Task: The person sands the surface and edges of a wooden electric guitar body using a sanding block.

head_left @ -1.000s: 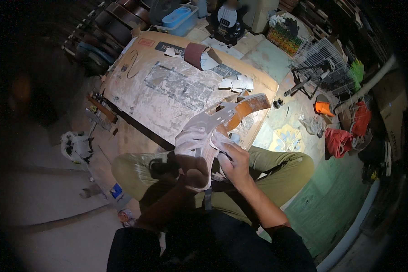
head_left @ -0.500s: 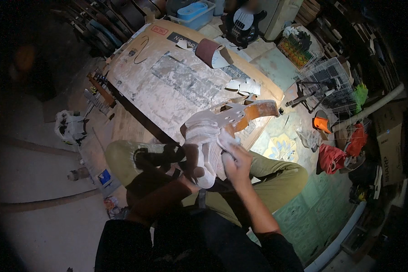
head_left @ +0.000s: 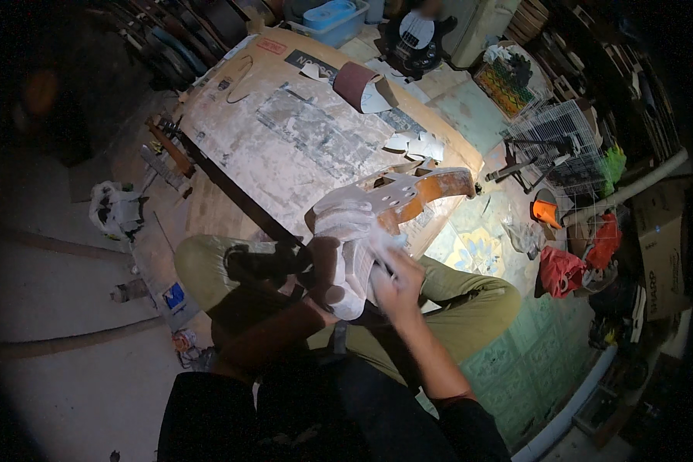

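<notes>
Above the person's lap, left hand clasps the guitar body and right hand pinches sandpaper; uneven pressure could gouge its edge.

Both forearms rose from the lower edge toward the frame's middle. The left hand, in shadow, was curled in a grip, knuckles up. The right hand (brightly lit) sat just beside it, fingers bent and pressing down.
</notes>
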Available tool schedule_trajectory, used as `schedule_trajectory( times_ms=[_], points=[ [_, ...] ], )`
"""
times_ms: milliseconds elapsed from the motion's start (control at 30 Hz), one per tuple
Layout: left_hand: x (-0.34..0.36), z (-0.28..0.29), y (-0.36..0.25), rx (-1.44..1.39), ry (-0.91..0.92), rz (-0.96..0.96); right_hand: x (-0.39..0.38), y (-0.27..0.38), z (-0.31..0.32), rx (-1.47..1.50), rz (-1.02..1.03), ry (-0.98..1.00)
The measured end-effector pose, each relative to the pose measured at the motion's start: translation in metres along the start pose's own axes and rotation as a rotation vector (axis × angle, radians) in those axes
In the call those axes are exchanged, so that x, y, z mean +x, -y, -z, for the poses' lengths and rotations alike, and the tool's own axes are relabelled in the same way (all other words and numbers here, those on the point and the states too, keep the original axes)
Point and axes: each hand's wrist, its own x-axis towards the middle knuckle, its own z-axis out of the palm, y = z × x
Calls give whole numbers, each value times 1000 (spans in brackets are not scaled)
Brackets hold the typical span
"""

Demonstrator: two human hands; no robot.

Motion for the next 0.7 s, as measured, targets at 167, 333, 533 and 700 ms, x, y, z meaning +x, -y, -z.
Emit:
schedule_trajectory(
  times_ms=[167, 333, 533, 700],
  points=[
    [2, 0, 1, 4, -13, 4, 2, 54, 10, 305, 86, 102],
    [1, 2, -2, 17, -26, -9, 16, 17, 7, 170, -45, 79],
    [4, -2, 1, 15, -26, -7, 23, 15, 3, 158, -31, -2],
    [6, -1, 4, 2, -33, 9, 6, 50, 14, 296, 86, 144]
  ],
)
